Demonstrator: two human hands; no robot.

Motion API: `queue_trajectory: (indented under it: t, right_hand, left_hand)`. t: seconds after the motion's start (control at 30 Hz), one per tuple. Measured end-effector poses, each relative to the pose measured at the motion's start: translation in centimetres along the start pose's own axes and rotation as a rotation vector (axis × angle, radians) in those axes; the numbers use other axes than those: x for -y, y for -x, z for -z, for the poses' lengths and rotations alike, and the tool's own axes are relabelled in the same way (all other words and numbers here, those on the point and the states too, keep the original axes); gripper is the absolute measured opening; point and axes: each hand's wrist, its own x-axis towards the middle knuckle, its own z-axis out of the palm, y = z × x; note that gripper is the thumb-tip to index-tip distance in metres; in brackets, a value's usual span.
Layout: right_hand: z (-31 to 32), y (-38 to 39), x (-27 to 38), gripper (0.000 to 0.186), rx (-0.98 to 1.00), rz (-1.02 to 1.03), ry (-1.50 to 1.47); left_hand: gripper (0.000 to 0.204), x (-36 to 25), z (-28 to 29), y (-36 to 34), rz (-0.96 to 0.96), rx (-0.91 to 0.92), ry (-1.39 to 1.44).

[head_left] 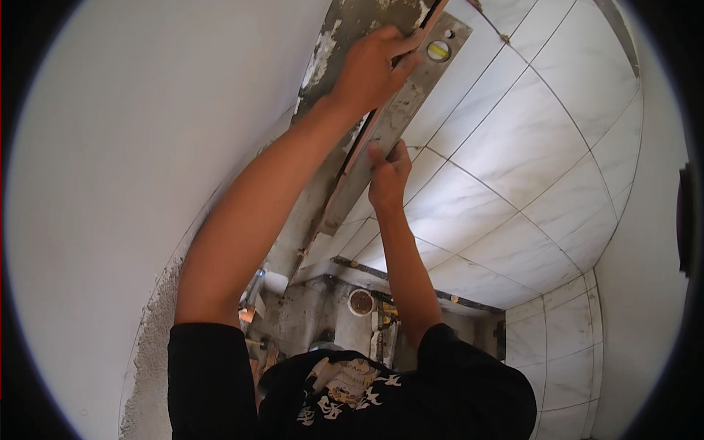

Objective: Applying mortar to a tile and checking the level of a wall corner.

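A long grey metal spirit level with a yellow-green bubble vial lies against the thin edge of a wall tile, beside a strip of bare grey mortar. My left hand is wrapped around the level near its upper end, just below the vial. My right hand is lower down, with its fingertips pressed on the level and the tile edge. Both forearms reach up from the lower edge of the picture.
White marble-look tiles with thin dark joints cover the wall to the right. A plain white wall is on the left, with rough plaster low down. Below, a grey concrete floor holds a round drain and scattered tools.
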Motion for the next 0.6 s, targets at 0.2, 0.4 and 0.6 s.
queue_trajectory:
  t: [0.2, 0.4, 0.6]
  right_hand:
    - [-0.5, -0.2, 0.2, 0.03, -0.001, -0.018, -0.06]
    - [0.4, 0.0, -0.1, 0.032, -0.037, -0.024, 0.05]
    - [-0.5, 0.7, 0.5, 0.033, -0.041, -0.043, 0.037]
  left_hand:
    - [0.037, 0.2, 0.1, -0.1, 0.103, 0.037, 0.051]
    - [0.037, 0.1, -0.4, -0.1, -0.018, 0.017, -0.085]
    - [0.036, -1.0, 0.5, 0.0, 0.119, 0.043, 0.045]
